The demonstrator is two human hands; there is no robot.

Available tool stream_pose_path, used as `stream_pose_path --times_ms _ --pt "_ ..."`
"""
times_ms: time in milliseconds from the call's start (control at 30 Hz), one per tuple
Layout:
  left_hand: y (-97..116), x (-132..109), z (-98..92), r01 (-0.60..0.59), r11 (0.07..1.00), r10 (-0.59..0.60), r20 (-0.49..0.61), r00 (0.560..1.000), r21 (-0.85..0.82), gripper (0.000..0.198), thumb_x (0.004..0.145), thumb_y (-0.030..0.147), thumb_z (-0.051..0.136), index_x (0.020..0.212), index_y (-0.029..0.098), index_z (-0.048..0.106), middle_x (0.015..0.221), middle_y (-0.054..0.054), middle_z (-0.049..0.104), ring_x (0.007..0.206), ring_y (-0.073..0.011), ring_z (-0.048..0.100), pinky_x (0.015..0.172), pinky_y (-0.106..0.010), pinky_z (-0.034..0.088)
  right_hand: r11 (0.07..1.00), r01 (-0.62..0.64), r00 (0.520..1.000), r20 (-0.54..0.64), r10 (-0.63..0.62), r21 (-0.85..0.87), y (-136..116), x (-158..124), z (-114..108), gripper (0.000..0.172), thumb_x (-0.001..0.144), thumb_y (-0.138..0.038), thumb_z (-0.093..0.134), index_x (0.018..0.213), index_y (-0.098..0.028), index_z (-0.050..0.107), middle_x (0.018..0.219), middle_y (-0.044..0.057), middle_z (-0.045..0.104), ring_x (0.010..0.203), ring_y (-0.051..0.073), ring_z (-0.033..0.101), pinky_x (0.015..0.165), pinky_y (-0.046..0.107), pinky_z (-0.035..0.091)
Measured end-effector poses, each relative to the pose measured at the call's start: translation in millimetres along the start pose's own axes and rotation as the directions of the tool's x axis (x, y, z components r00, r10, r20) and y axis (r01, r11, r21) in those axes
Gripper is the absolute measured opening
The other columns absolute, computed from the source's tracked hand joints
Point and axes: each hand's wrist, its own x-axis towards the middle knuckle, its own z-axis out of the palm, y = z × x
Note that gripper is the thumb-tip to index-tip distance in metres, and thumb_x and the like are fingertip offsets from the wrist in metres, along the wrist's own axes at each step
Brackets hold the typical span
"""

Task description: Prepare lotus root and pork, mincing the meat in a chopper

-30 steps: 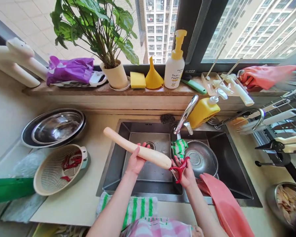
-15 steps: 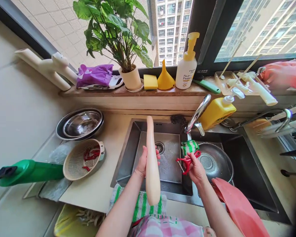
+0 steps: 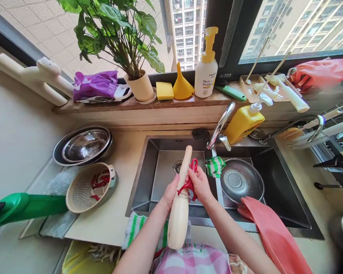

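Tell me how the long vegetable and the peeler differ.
The vegetable is pale cream, while the peeler is red. The vegetable is long and thick, widening toward the person; the peeler is much shorter and slimmer, with a forked head. The left hand holds the vegetable, the right hand the peeler. Both are held up in front of the person, and the peeler's head appears to rest against the vegetable.

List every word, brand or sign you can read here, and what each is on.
"FRUIT" and "FRESH": white pump bottle; its smaller print is too small to read.
Window frame: small pale label, too small to read surely.
Yellow pump bottle: dark print, unreadable.
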Motion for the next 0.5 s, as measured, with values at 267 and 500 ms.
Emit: stream_pose_path --times_ms 267,500 --pt "7.6 -15.3 -12.0 0.215 0.948 -0.155 0.248 0.956 -0.237 0.064 0.084 0.065 0.036 0.077 0.008 0.065 0.063 -0.01 0.061 0.062 -0.0177 0.061 0.068 -0.032 0.054 0.987 0.148 0.954 -0.271 -0.127 0.059 -20.0 25.2 -18.1 0.043 0.067 -0.051 0.07 0.09 -0.021 0.049 0.054 -0.008 0.058 0.039 0.007 0.049 0.036 0.016 0.038" --pt "-0.2 -2.7 -18.3 0.161 0.965 -0.137 0.126 0.982 -0.207 0.041 0.083 0.05 0.051 0.102 0.016 0.064 0.083 -0.009 0.066 0.069 -0.0204 0.062 0.066 -0.033 0.051 0.998 0.05 0.994 -0.101 -0.046 0.036 14.2 -2.2 9.4 0.042 0.071 -0.049 0.068 0.096 -0.02 0.05 0.054 -0.009 0.057 0.04 0.008 0.051 0.04 0.018 0.042"
